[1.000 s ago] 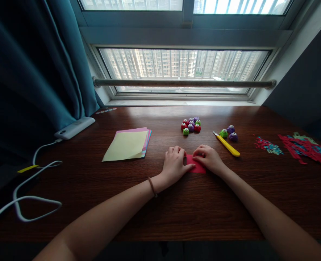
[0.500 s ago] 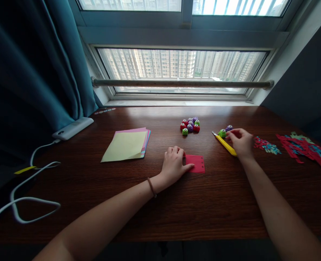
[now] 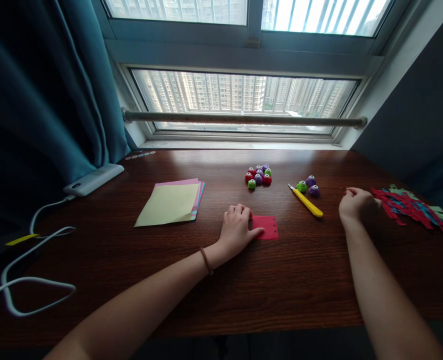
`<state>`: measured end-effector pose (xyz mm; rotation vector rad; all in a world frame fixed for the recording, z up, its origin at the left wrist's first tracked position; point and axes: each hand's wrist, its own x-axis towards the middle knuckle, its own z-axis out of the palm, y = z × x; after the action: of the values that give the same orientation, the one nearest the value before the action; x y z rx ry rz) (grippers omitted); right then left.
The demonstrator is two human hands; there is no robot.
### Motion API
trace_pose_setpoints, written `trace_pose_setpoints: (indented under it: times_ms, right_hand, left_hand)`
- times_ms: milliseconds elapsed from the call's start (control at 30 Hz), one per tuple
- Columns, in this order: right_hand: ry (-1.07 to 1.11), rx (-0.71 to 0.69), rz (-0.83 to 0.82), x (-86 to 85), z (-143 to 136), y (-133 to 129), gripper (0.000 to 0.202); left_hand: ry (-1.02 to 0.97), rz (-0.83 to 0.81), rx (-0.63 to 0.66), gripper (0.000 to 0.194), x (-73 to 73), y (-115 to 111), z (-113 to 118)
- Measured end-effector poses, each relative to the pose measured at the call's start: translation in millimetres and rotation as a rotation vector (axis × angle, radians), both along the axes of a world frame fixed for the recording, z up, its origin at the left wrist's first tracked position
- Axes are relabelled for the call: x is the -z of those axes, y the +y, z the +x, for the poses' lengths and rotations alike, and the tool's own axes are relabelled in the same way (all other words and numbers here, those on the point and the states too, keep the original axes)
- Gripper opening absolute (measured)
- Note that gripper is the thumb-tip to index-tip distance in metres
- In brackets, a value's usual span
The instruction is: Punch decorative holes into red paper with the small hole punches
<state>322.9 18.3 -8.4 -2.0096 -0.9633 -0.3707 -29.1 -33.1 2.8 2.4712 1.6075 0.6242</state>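
Observation:
A small red paper piece (image 3: 267, 227) with tiny holes near its right edge lies on the brown table (image 3: 281, 295). My left hand (image 3: 237, 227) rests over its left side, thumb on the paper and fingers curled at its upper left corner. Over at the right, my right hand (image 3: 356, 204) is closed above the spot beside the strips, covering the small pieces there; what it holds, if anything, is hidden. A yellow craft knife (image 3: 308, 202) lies left of it, beside a green bead-like toy (image 3: 301, 186) and two purple ones (image 3: 314, 190).
Several red, purple and green toys (image 3: 259, 176) sit in a cluster at the back middle. Stacked coloured paper (image 3: 169, 204) lies left. Red, blue and green strips (image 3: 412, 205) are at the far right. A white power bank (image 3: 94, 180) with a cable (image 3: 37, 280) is at the left.
My right hand has moved right, from beside the toys to the small pieces. Another purple toy now shows by the knife. My left hand stays on the red paper; the view has shifted slightly.

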Motion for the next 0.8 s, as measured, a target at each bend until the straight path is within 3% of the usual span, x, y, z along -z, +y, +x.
trace_pose_setpoints:
  times_ms: [100, 233, 367, 500, 600, 700, 800]
  right_hand:
    - [-0.040, 0.153, 0.012, -5.4, -8, -1, 0.028]
    - [-0.092, 0.068, 0.040, -6.4, -14, 1, 0.026]
    - [-0.193, -0.209, 0.025, -10.3, -49, 1, 0.021]
    - [-0.255, -0.681, 0.002, -18.7, -110, -12, 0.027]
    - [-0.196, -0.954, -0.044, -21.9, -145, -22, 0.024]
    - [-0.109, -1.098, -0.080, -20.5, -164, -18, 0.017]
    - [-0.059, -1.153, -0.114, -18.1, -177, 3, 0.017]
  left_hand:
    - [0.000, -0.006, 0.001, 0.041, -0.2, 0, 0]
    - [0.007, -0.015, -0.002, 0.039, -1.2, -1, 0]
    - [0.012, -0.009, -0.005, 0.037, -0.9, -1, 0]
    - [0.007, -0.001, -0.020, 0.031, 0.6, 0, 0]
    - [-0.009, -0.005, -0.030, 0.028, 0.7, 0, 0]
    - [-0.043, -0.028, -0.030, 0.026, -0.4, -1, 0]
    - [-0.088, -0.065, -0.028, 0.026, -1.8, 1, 0]
